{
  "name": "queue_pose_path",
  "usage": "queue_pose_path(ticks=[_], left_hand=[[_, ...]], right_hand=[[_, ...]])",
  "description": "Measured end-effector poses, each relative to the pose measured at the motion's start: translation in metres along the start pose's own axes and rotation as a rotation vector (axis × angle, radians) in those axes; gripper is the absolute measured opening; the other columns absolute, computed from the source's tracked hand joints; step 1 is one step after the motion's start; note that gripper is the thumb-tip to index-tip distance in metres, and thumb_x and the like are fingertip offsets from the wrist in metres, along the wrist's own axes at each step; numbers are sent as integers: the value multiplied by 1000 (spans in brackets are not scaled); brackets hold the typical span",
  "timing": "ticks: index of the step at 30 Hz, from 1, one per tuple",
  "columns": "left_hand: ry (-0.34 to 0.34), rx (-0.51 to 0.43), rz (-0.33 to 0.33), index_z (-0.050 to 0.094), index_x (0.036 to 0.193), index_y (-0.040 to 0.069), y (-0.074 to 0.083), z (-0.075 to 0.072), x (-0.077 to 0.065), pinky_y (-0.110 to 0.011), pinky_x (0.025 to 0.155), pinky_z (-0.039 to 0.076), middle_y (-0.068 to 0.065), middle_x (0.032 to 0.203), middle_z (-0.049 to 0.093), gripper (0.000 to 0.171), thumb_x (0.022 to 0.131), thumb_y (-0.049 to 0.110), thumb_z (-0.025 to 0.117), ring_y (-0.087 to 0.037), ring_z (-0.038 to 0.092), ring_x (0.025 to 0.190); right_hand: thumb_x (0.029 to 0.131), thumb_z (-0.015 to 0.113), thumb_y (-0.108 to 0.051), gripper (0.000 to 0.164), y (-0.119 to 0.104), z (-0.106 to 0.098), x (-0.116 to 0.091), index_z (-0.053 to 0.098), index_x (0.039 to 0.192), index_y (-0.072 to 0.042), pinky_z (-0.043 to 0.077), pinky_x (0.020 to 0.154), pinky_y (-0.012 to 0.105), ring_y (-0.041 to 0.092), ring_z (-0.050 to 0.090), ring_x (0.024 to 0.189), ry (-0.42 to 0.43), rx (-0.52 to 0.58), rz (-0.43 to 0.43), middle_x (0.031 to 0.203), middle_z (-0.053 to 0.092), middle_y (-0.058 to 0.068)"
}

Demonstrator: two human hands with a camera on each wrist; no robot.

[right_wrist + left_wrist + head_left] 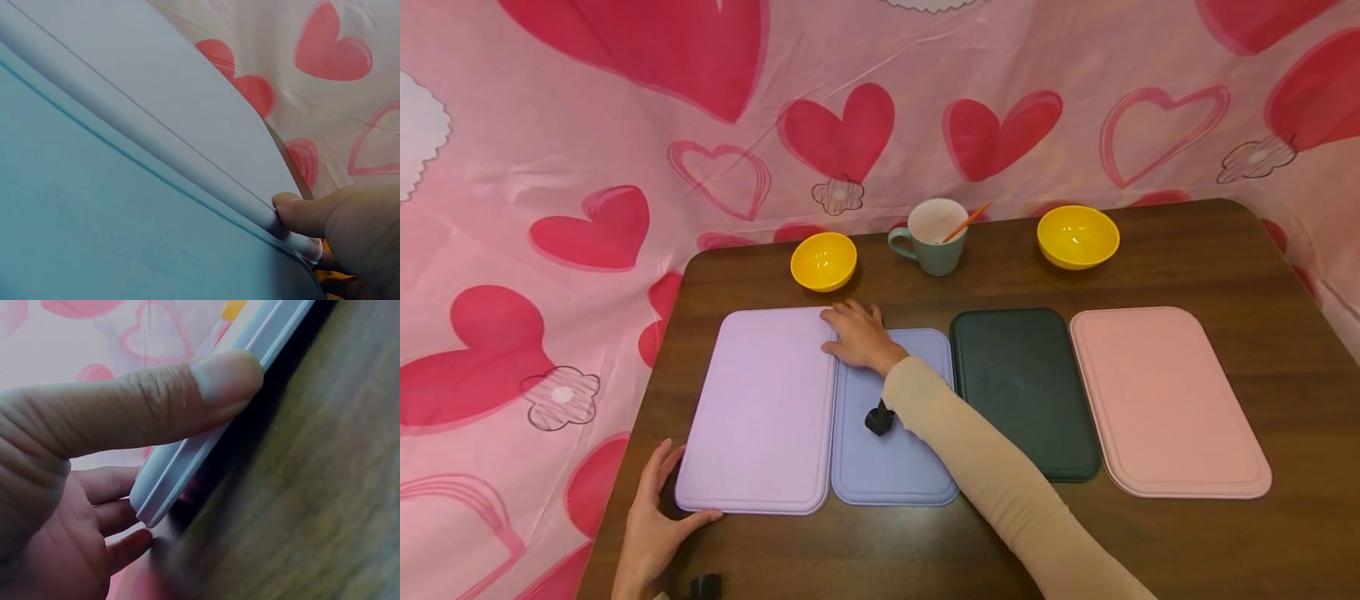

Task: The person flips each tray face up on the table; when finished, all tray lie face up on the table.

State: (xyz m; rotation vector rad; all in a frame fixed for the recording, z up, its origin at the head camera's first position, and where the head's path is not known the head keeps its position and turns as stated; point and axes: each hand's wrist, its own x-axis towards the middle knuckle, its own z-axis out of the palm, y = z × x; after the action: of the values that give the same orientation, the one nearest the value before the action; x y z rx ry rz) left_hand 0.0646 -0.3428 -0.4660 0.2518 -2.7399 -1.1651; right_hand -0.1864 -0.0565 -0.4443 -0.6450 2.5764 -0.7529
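A lilac cutting board [767, 408] lies at the left end of a row of boards. At its near left corner, my left hand [651, 508] holds it, thumb along the near edge and fingers by the left side. The left wrist view shows the thumb [162, 406] against the ridged board edge, with a dark gap beneath. My right hand [859, 337] grips the far right corner; in the right wrist view its thumb [306, 215] presses on the rim. Beneath the right forearm is a periwinkle blue board [857, 467], partly hidden by the sleeve.
To the right lie a dark green board [1015, 375] and a pink board [1165, 400]. Along the back stand a yellow bowl [823, 262], a teal mug [936, 254] holding an orange stick [970, 221], and another yellow bowl [1078, 237]. Heart-patterned cloth hangs behind the wooden table [925, 550].
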Motion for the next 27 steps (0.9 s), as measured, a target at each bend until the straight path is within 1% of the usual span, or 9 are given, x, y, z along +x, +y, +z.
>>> queue_pose_path(ticks=[2,4,6,8,12,16,20,24,27], left_hand=[[7,-28,-9,26,157,8,0,-1,-1,5,101,22,-24,144,49,126,52,-10,92,27,31,125],[11,-69,-10,25,157,6,0,-2,-1,3,100,27,-7,145,50,125,52,-14,90,25,35,124],[13,-110,3,25,156,4,0,-3,-2,3,98,30,10,143,46,124,52,-17,88,23,37,123],[9,-160,21,25,156,2,0,-4,-1,3,98,31,21,140,42,123,51,-21,86,21,40,124],[-21,-256,62,26,153,-4,2,-5,-1,2,97,35,23,138,45,120,50,-28,82,17,45,123],[-60,-296,74,30,149,-9,3,-6,-1,1,93,39,21,133,50,112,51,-29,81,14,52,115],[-63,-224,60,38,144,-8,6,-8,0,1,90,40,22,130,47,103,52,-24,83,15,52,108],[-42,-101,81,50,137,-5,10,-12,-1,3,89,37,23,130,40,95,51,-18,88,16,46,110],[-29,-58,89,54,134,-4,13,-14,-1,4,91,34,23,130,40,90,51,-16,89,13,43,113]], right_hand=[[98,62,-37,60,0,0,0,43,152,-19,12,123,64,31,24,154,5,9,-6,162,37,6],[97,63,-37,60,1,1,0,44,151,-19,11,123,64,31,25,153,9,12,-10,161,39,6],[97,64,-37,60,1,2,0,44,151,-19,11,123,64,31,25,153,13,17,-16,160,39,6],[97,64,-37,60,2,3,0,44,150,-18,11,123,65,31,26,153,21,19,-22,160,41,6],[97,65,-36,59,3,4,0,45,150,-19,11,123,65,31,26,153,27,31,-32,159,42,5],[97,64,-38,59,6,5,1,45,150,-20,10,123,65,32,23,154,17,38,-34,161,39,4],[97,63,-38,60,8,5,0,44,151,-20,9,123,65,32,21,155,15,45,-46,162,37,4],[97,63,-38,61,9,4,-1,43,151,-19,8,123,65,32,21,155,14,52,-51,163,36,5],[98,63,-38,62,8,4,-1,41,152,-19,10,124,64,32,21,155,6,49,-49,163,34,5]])
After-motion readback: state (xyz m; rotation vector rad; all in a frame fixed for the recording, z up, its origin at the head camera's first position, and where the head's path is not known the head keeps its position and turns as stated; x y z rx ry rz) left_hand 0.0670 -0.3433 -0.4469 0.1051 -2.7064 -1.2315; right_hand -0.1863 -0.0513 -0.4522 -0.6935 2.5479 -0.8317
